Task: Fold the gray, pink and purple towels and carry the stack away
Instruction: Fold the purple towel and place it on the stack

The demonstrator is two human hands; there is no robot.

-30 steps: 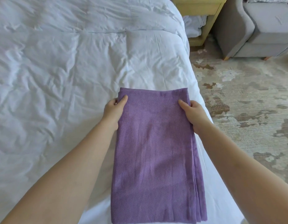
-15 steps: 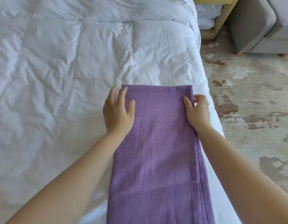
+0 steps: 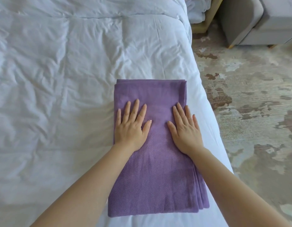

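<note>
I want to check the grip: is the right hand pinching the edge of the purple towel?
No, the right hand lies flat with straight fingers on top of the purple towel, as does the left hand.

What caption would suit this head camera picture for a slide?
Both hands, left hand and right hand, press flat on a folded purple towel lying on a white bed.
</note>
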